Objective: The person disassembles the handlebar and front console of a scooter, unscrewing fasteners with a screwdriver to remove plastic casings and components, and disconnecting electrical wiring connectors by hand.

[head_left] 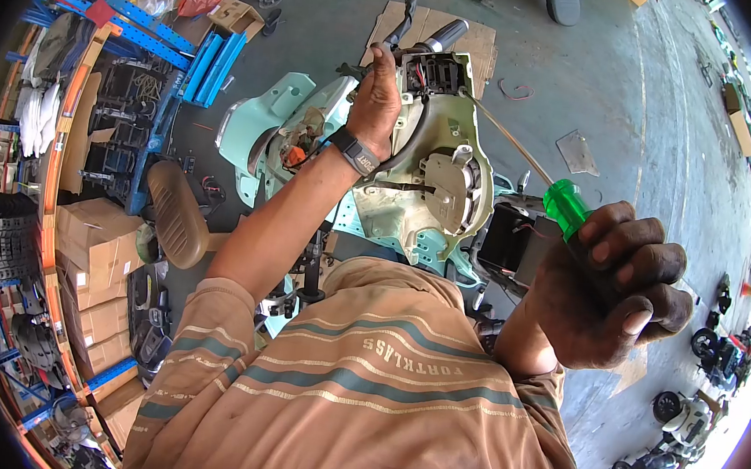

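Note:
My right hand (pixel 614 284), its fingers dark with grime, is closed round the green handle of a long screwdriver (pixel 567 205). The shaft runs up and left, and its tip meets the rim of a pale green plastic scooter cover (pixel 404 206), beside a black switch unit (pixel 437 74). On the cover's left side, my left hand (pixel 377 107) grips the edge with the thumb up; its other fingers are mostly hidden. The cover's inner side faces me, showing a round housing (pixel 450 187) and a black cable (pixel 417 136).
A turquoise scooter body panel (pixel 260 133) stands behind my left forearm. Cardboard (pixel 474 44) lies on the floor beyond the handlebar grip (pixel 444 35). Shelving with cardboard boxes (pixel 96 248) and a brown seat (pixel 178 215) is at left; several motorbikes (pixel 687 427) stand at right.

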A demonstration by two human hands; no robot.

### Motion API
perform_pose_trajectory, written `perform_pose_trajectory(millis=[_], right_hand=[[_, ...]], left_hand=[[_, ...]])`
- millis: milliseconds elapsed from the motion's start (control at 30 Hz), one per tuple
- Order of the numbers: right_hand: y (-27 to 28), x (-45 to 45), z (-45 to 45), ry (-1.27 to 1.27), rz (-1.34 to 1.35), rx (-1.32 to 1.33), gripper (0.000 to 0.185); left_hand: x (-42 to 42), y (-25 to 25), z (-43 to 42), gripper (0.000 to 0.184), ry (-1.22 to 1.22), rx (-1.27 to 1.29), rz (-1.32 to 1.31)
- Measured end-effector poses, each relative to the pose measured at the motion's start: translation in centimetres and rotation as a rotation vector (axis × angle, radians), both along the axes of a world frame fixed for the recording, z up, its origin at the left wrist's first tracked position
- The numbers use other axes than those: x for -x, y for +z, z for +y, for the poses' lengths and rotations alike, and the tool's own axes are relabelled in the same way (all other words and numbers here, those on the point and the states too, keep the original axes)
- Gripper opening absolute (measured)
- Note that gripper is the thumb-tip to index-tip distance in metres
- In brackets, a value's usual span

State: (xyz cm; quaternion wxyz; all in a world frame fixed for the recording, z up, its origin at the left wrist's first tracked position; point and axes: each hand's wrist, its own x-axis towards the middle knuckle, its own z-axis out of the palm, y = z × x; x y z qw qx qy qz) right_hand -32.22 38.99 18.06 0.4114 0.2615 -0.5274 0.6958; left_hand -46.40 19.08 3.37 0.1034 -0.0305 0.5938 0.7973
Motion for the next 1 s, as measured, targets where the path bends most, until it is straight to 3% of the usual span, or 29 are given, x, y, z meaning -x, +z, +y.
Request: perform_pose_trajectory(millis=[167, 233, 367, 433, 567, 767, 833, 867, 900, 967, 1000], right_hand=[[0.0, -0.2, 0.0, 0.008, 0.01, -0.013, 0.017], [0.0, -0.3, -0.2, -0.041, -0.033, 0.038, 0.035], [0.1, -0.3, -0.3, -0.051, -0.032, 0.052, 0.035], [-0.1, -0.1, 0.1, 0.046, 0.047, -0.012, 0.015], [0.1, -0.1, -0.2, 0.04, 0.052, -0.008, 0.015], [0.1, 0.0, -0.4, 0.023, 0.055, -0.008, 0.015], [0.2, -0.4, -0.6, -0.031, -0.037, 0.03, 0.034], [0.1, -0.2, -0.6, -0.028, -0.036, 0.029, 0.034], [-0.2, 0.0, -0.4, 0.01, 0.021, 0.007, 0.021], [-0.3, 0.2, -0.4, 0.051, 0.078, -0.017, 0.015], [-0.2, 0.1, -0.5, 0.034, 0.07, -0.007, 0.015]], left_hand=[[-0.2, 0.4, 0.3, 0.093, -0.015, -0.089, 0.034], [-0.1, 0.2, 0.2, 0.091, 0.002, -0.038, 0.048], [0.0, -0.2, 0.2, 0.089, 0.026, 0.039, 0.07], [-0.1, 0.0, 0.5, 0.088, 0.024, 0.003, 0.094], [-1.0, 1.6, 1.5, 0.083, 0.104, -0.164, 0.046], [-0.5, 0.7, 0.9, 0.077, 0.085, -0.086, 0.112], [-0.5, 0.8, 0.4, 0.082, 0.003, -0.005, 0.105], [-0.5, 0.7, 0.2, 0.085, -0.023, 0.021, 0.103], [-0.3, 0.4, 0.2, 0.084, -0.001, 0.032, 0.084], [-0.2, 0.1, 0.5, 0.084, 0.024, 0.04, 0.065], [-0.2, 0.0, 0.9, 0.071, 0.081, -0.006, 0.073]])
